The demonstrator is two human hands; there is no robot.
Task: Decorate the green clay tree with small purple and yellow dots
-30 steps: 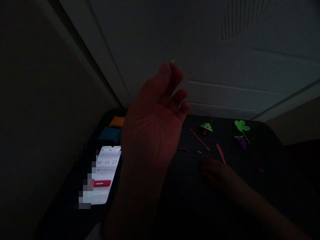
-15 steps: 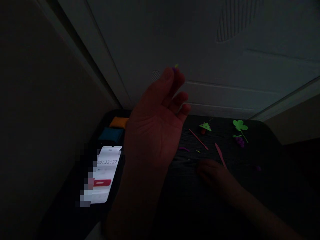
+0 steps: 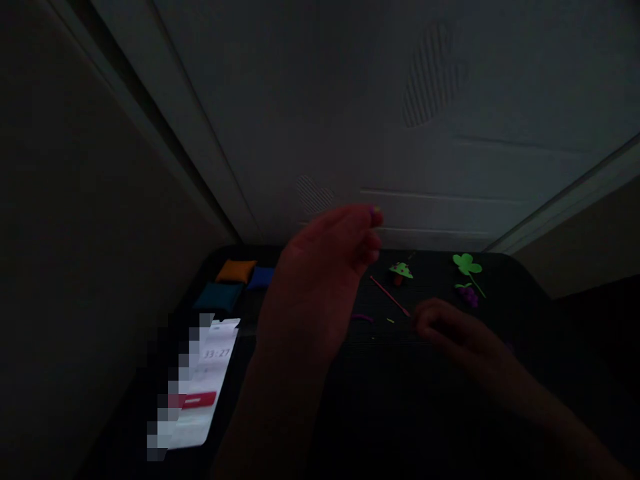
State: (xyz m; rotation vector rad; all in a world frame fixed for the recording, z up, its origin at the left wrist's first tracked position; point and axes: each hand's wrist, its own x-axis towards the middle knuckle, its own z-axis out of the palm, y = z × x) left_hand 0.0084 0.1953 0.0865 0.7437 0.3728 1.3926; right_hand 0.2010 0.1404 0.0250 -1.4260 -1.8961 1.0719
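The scene is very dark. My left hand (image 3: 325, 270) is raised above a black mat (image 3: 380, 373), palm toward me, its thumb and fingertips pinched on a tiny purple and yellow-green clay piece (image 3: 375, 211). My right hand (image 3: 443, 327) lies low on the mat with curled fingers, over the spot of a pink clay tool that is now hidden. Whether it grips the tool is not visible. A thin pink stick (image 3: 390, 297) lies just left of it. A small purple clay roll (image 3: 361, 317) lies under my left hand.
A green-capped clay mushroom (image 3: 400, 271), a green clay clover (image 3: 467, 265) and purple clay grapes (image 3: 469, 294) sit at the mat's far side. Orange (image 3: 235, 270) and blue clay packs (image 3: 220, 293) lie at left. A lit phone (image 3: 203, 383) shows a timer. A white door stands behind.
My left hand came down and a little right with the tiny clay piece. My right hand slid forward over the pink tool. The view tipped slightly.
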